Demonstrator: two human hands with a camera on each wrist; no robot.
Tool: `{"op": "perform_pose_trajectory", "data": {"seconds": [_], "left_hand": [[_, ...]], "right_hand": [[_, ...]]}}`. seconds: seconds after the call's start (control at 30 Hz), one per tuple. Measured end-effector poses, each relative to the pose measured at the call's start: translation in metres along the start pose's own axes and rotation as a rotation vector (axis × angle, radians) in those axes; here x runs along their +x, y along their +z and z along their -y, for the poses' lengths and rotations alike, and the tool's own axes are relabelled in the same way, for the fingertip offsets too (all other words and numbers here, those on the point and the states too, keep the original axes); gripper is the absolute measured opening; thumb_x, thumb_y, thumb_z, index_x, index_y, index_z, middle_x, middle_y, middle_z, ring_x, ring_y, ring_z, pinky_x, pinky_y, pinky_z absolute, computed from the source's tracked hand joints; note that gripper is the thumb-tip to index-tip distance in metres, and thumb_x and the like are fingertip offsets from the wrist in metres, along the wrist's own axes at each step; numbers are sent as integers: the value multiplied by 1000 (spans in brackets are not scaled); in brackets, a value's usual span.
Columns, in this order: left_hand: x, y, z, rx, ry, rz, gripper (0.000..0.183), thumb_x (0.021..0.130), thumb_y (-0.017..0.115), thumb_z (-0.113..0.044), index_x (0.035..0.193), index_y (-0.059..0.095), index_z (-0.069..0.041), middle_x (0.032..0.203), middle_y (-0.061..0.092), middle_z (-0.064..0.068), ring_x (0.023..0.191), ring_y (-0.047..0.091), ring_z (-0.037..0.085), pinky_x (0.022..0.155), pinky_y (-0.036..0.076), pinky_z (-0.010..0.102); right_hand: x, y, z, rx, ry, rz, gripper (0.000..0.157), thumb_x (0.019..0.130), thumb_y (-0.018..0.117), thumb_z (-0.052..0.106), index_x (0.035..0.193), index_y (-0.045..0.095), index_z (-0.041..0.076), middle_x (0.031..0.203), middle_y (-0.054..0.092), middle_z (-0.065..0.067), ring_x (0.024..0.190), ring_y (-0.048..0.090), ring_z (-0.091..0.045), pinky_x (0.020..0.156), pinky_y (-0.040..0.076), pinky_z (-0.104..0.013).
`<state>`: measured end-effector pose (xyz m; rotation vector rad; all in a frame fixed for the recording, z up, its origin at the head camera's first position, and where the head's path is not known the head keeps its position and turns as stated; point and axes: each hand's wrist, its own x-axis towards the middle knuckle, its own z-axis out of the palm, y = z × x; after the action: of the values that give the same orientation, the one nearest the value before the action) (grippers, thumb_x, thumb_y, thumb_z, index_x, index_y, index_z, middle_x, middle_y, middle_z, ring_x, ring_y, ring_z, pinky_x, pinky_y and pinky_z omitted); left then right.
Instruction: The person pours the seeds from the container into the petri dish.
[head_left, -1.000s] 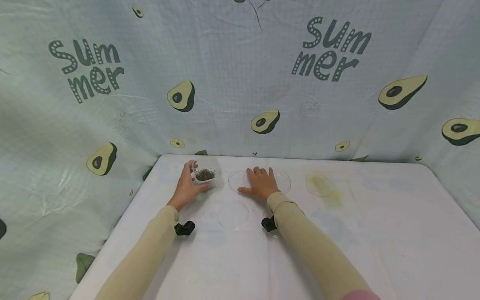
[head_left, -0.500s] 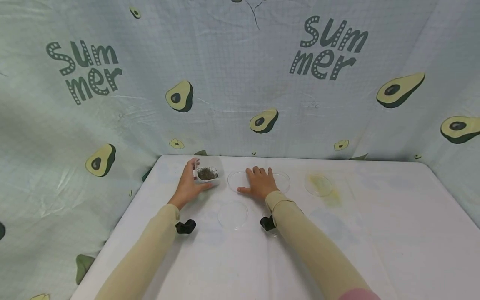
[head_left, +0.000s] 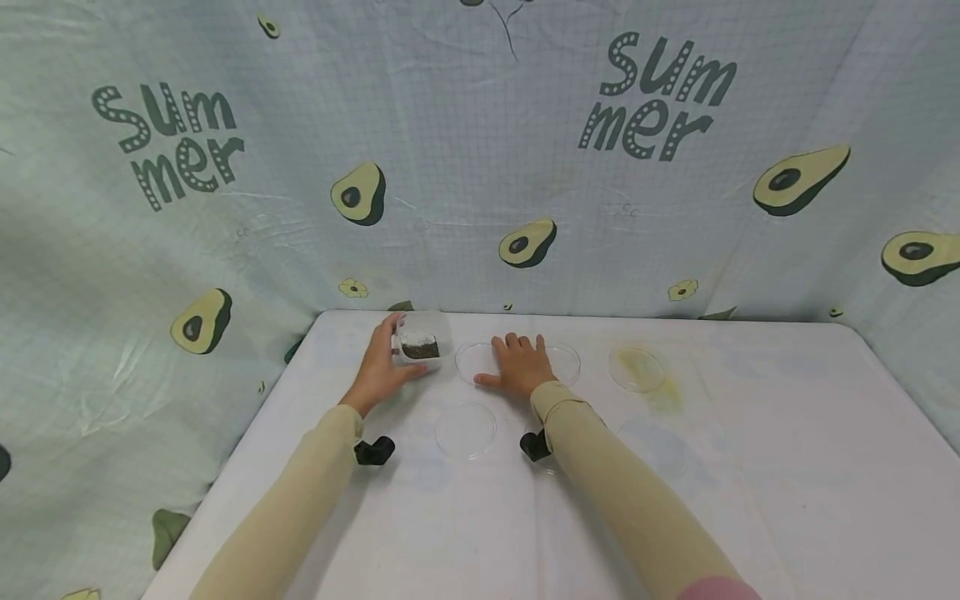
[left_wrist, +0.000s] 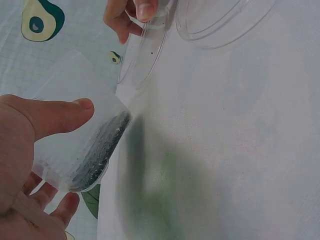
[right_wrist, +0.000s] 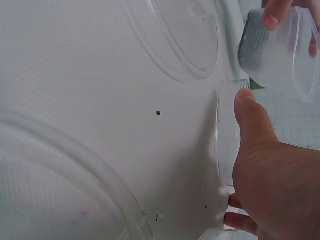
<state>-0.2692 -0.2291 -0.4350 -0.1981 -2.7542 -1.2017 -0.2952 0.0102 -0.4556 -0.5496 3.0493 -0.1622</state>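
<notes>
My left hand [head_left: 380,367] grips a clear plastic tub [left_wrist: 82,95], thumb on one side and fingers on the other. The tub is tilted, and dark fine grains [left_wrist: 102,152] are heaped along its lower side. To the right, my right hand [head_left: 519,367] rests with fingers spread between two clear round petri dishes, the left dish [head_left: 471,364] and the right dish [head_left: 566,364]. In the right wrist view the right thumb lies at the rim of the left dish [right_wrist: 227,135]. A few dark specks show on the table near it.
More clear petri dishes lie on the white table [head_left: 787,467]: a front dish [head_left: 466,431], a dish [head_left: 637,369] over a yellow stain at right, and one [head_left: 551,469] partly hidden by the right wrist. A printed curtain [head_left: 450,167] hangs behind the table.
My left hand has moved slightly right and tilted the tub further, and the dark grains inside have slid toward its lower side. The right hand has stayed in place.
</notes>
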Motion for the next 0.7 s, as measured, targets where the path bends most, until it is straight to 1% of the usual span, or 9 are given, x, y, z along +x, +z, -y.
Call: {"op": "perform_pose_trajectory", "data": {"seconds": [0.27, 0.37, 0.5, 0.7], "left_hand": [[2, -1, -2, 37, 32, 7, 96, 78, 80, -10, 153, 20, -11, 154, 26, 21, 139, 33, 37, 108, 38, 54], [3, 0, -3, 62, 44, 11, 96, 78, 80, -10, 153, 21, -11, 153, 27, 21, 139, 32, 38, 111, 34, 56], [4, 0, -4, 95, 56, 17, 96, 77, 81, -9, 153, 22, -14, 153, 27, 21, 141, 31, 39, 114, 29, 57], [7, 2, -7, 134, 75, 20, 96, 77, 81, -8, 153, 23, -18, 153, 27, 20, 141, 31, 39, 114, 30, 57]], "right_hand": [[0, -1, 0, -1, 2, 16, 81, 86, 56, 66, 144, 41, 13, 141, 48, -13, 133, 45, -32, 117, 22, -59], [0, -1, 0, -3, 0, 16, 81, 86, 55, 66, 145, 41, 13, 142, 48, -13, 133, 45, -32, 117, 23, -59], [0, -1, 0, -12, -2, 22, 82, 86, 54, 67, 145, 41, 13, 143, 47, -13, 134, 44, -32, 117, 22, -59], [-1, -3, -1, -22, -14, 11, 81, 86, 53, 67, 144, 41, 12, 141, 48, -14, 133, 45, -33, 116, 24, -59]]}}
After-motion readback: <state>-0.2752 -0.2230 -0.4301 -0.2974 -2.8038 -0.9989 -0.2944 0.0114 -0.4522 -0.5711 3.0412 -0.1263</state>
